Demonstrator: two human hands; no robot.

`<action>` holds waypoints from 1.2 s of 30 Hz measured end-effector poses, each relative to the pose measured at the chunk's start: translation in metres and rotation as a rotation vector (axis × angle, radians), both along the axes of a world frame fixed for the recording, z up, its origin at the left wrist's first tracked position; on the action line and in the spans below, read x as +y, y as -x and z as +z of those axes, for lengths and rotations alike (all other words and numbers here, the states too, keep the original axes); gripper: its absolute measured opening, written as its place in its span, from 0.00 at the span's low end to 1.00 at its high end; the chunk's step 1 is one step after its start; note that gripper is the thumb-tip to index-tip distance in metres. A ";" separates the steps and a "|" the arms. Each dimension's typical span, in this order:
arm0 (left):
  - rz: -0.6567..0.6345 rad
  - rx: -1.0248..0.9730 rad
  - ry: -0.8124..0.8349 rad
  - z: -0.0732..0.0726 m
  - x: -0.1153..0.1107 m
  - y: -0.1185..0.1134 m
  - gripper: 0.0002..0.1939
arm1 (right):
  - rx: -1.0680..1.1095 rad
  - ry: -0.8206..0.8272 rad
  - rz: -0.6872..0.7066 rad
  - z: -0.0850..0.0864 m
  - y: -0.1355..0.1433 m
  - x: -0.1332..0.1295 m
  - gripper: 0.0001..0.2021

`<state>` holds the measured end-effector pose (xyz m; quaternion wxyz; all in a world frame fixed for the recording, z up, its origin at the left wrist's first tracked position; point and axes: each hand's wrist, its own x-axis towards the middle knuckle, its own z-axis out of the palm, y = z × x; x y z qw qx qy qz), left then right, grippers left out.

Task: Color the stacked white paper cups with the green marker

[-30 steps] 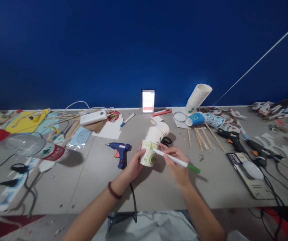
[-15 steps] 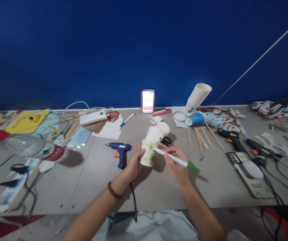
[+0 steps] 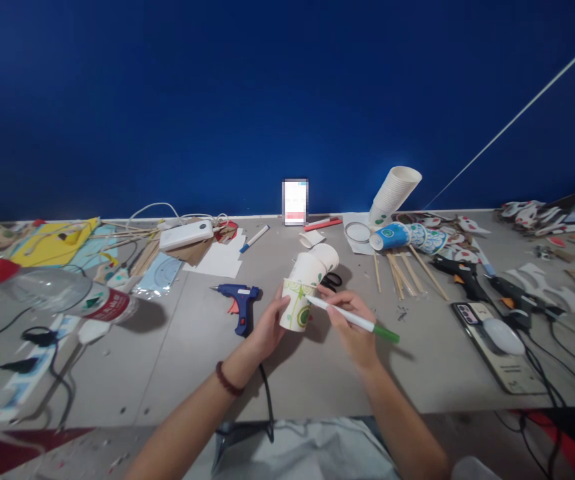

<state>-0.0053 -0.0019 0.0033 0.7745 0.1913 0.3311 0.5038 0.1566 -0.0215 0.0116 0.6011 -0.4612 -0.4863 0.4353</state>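
My left hand (image 3: 267, 328) is closed around the side of a white paper cup (image 3: 295, 310) patterned with green swirls and circles. This cup is the near end of a bent row of joined paper cups (image 3: 307, 267) leading away to the right. Between the fingers of my right hand (image 3: 352, 327) is a white marker (image 3: 345, 316) with a green end. Its tip meets or nearly meets the cup's right side; contact is too fine to tell. Partly hidden behind the cups lie black-handled scissors (image 3: 335, 281).
A blue glue gun (image 3: 240, 300) lies left of my hands. Further left are a plastic bottle (image 3: 67, 293) and a power strip (image 3: 32, 373). To the right are blue-patterned cups (image 3: 392, 236), stacked white cups (image 3: 395, 193), wooden sticks (image 3: 402, 277), black glue guns (image 3: 467, 277) and a phone (image 3: 497, 360).
Hardly anything differs. The marker's tip has shifted very slightly on the cup's side, while both hands and the cups stay in nearly the same place.
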 end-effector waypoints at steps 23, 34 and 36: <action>-0.016 -0.011 -0.010 0.001 0.000 0.001 0.31 | 0.027 0.043 -0.003 -0.002 0.001 -0.001 0.02; -0.013 -0.047 -0.019 -0.006 0.001 0.001 0.31 | 0.052 0.052 0.019 -0.002 0.000 -0.001 0.03; -0.022 -0.056 -0.018 -0.007 0.001 0.002 0.30 | 0.071 0.055 0.009 -0.004 0.000 -0.001 0.03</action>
